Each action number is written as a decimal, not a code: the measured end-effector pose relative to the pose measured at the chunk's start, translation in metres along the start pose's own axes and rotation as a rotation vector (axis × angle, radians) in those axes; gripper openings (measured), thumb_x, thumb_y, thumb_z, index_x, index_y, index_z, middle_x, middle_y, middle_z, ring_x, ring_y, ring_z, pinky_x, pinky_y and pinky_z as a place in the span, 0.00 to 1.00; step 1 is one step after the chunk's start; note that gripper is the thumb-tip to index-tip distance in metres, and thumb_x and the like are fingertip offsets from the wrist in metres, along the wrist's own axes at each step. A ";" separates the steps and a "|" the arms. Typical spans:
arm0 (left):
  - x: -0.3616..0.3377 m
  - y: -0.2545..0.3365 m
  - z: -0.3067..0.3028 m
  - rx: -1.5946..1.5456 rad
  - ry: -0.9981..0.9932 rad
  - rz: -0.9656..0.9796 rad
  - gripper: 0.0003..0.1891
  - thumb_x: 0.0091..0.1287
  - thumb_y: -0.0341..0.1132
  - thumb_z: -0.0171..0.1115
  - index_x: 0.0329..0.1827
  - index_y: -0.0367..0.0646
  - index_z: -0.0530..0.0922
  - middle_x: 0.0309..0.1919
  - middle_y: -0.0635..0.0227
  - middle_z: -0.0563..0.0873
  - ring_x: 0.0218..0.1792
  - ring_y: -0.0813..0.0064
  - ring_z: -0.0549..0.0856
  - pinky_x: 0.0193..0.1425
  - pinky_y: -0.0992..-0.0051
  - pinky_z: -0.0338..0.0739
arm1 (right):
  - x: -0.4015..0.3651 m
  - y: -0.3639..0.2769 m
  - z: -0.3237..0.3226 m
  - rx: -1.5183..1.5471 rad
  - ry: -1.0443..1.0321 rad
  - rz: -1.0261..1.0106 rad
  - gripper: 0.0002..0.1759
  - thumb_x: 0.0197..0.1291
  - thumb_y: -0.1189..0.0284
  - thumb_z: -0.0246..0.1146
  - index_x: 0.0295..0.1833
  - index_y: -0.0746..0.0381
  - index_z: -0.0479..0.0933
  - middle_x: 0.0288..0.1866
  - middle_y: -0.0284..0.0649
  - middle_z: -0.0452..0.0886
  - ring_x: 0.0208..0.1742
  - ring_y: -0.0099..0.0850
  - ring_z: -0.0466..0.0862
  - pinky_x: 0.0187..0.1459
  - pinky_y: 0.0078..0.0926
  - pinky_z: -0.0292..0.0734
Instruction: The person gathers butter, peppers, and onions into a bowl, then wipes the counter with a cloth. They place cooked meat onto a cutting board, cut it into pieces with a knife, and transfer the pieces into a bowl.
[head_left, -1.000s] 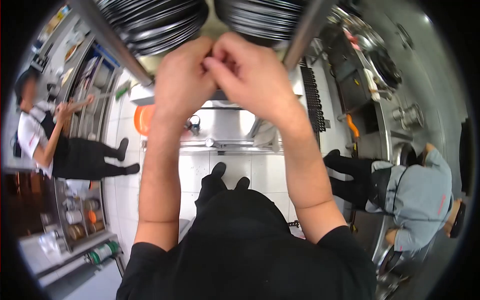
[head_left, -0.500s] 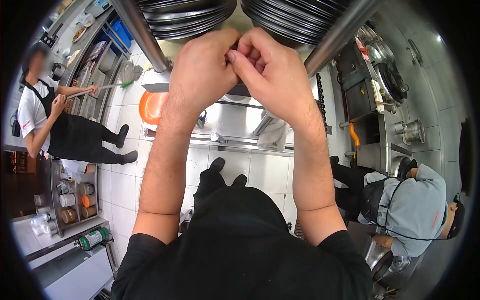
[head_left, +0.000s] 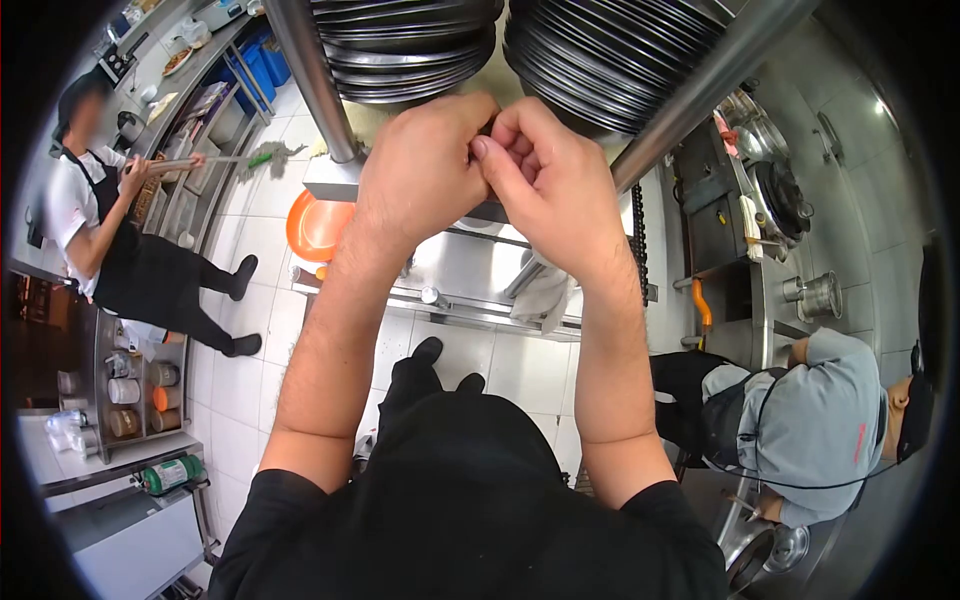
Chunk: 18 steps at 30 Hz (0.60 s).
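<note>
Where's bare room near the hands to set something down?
Lower steel surface: bare patch between the left forearm and the white cloth. A narrow strip of shelf shows bare between the left plate stack and right plate stack, but the left hand and right hand crowd its near end. Tightest: either side of that strip, where the stacks stand.

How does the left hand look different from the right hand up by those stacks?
The left hand mostly shows its back, with its fingertips hidden; the right hand shows its thumb and curled fingers. The left hand is in front of the left stack of dark dishes, while the right hand is in front of the right stack. Both are bare and close together.
</note>
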<state>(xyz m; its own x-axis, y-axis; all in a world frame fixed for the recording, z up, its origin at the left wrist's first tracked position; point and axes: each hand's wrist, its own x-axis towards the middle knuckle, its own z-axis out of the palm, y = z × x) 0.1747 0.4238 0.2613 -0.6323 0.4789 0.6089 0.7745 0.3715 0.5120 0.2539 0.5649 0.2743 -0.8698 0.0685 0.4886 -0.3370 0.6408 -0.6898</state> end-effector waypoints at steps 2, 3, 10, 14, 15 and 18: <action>0.000 0.000 0.000 -0.009 -0.001 -0.005 0.07 0.57 0.30 0.68 0.36 0.40 0.79 0.32 0.55 0.86 0.38 0.46 0.86 0.41 0.52 0.80 | 0.001 -0.001 0.000 0.020 -0.006 0.016 0.11 0.69 0.70 0.69 0.40 0.64 0.74 0.27 0.41 0.83 0.27 0.36 0.84 0.32 0.35 0.78; 0.000 0.000 0.000 -0.012 -0.003 -0.008 0.07 0.57 0.30 0.68 0.36 0.40 0.79 0.32 0.55 0.86 0.38 0.46 0.86 0.41 0.52 0.80 | 0.001 -0.001 0.000 0.031 -0.010 0.025 0.11 0.69 0.70 0.69 0.40 0.64 0.74 0.27 0.41 0.83 0.26 0.36 0.84 0.32 0.35 0.78; 0.000 -0.001 0.001 -0.008 -0.009 0.000 0.06 0.59 0.30 0.67 0.36 0.40 0.80 0.32 0.55 0.86 0.38 0.46 0.87 0.43 0.51 0.81 | 0.001 -0.002 -0.001 0.022 -0.004 0.032 0.11 0.69 0.71 0.68 0.40 0.64 0.74 0.27 0.41 0.82 0.26 0.35 0.83 0.31 0.34 0.77; 0.000 -0.002 0.000 0.000 -0.022 0.007 0.06 0.60 0.30 0.66 0.36 0.40 0.80 0.33 0.55 0.86 0.39 0.46 0.87 0.43 0.51 0.81 | 0.001 -0.002 0.000 0.017 0.002 0.029 0.11 0.69 0.71 0.69 0.40 0.64 0.75 0.27 0.41 0.82 0.26 0.35 0.83 0.31 0.34 0.77; 0.000 -0.002 0.000 -0.001 -0.024 0.010 0.06 0.60 0.30 0.66 0.37 0.40 0.80 0.33 0.55 0.86 0.39 0.46 0.87 0.43 0.51 0.81 | 0.001 -0.003 0.000 0.014 0.003 0.029 0.11 0.69 0.71 0.69 0.40 0.64 0.75 0.27 0.41 0.82 0.26 0.36 0.83 0.31 0.34 0.77; -0.002 -0.004 0.002 -0.009 0.000 0.016 0.07 0.56 0.29 0.69 0.37 0.40 0.82 0.32 0.59 0.86 0.36 0.50 0.86 0.40 0.57 0.80 | 0.000 -0.003 0.000 0.013 -0.004 0.034 0.11 0.69 0.71 0.69 0.40 0.64 0.75 0.27 0.41 0.82 0.25 0.36 0.83 0.31 0.34 0.76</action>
<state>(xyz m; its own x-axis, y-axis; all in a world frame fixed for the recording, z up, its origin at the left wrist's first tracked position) 0.1725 0.4230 0.2569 -0.6197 0.4846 0.6174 0.7844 0.3564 0.5076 0.2553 0.5628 0.2762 -0.8826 0.0868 0.4621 -0.3116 0.6279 -0.7132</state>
